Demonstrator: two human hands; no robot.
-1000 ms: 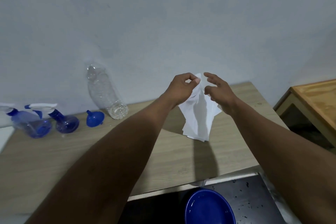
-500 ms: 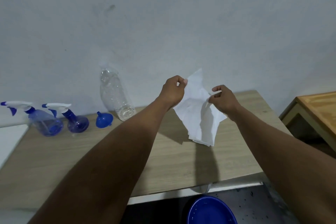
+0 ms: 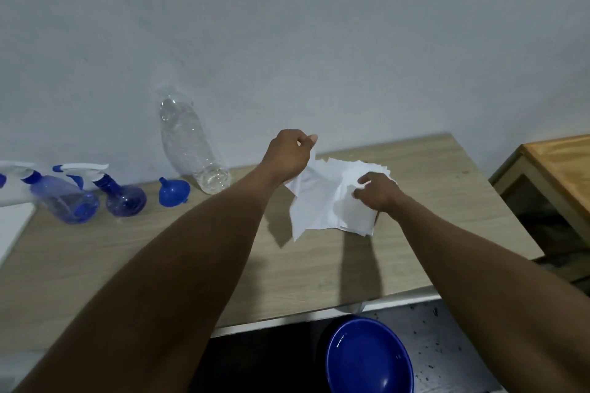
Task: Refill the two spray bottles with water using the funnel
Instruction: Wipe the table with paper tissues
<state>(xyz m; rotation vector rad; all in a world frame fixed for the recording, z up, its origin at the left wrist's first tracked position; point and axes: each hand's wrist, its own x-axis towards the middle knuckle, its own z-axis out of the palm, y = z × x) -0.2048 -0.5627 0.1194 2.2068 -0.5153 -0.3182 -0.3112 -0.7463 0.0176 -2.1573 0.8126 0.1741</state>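
Two blue spray bottles stand at the table's back left with white trigger heads on: a wider one (image 3: 65, 199) and a round one (image 3: 125, 199). A blue funnel (image 3: 174, 191) lies on its side to their right. A clear plastic bottle (image 3: 191, 145) leans against the wall and looks nearly empty. My left hand (image 3: 289, 153) pinches one white paper sheet (image 3: 308, 191) and lifts its edge. My right hand (image 3: 376, 191) presses down on the stack of white paper sheets (image 3: 354, 215) lying on the table.
The light wooden table (image 3: 159, 258) runs along a grey wall. A blue bowl (image 3: 367, 357) sits below the table's front edge on a dark speckled surface. A second wooden table (image 3: 562, 166) stands to the right. A white object (image 3: 12, 226) lies at the far left.
The paper stack has come down from the air onto the table. My right hand now presses it flat while my left hand pulls one sheet up and away.
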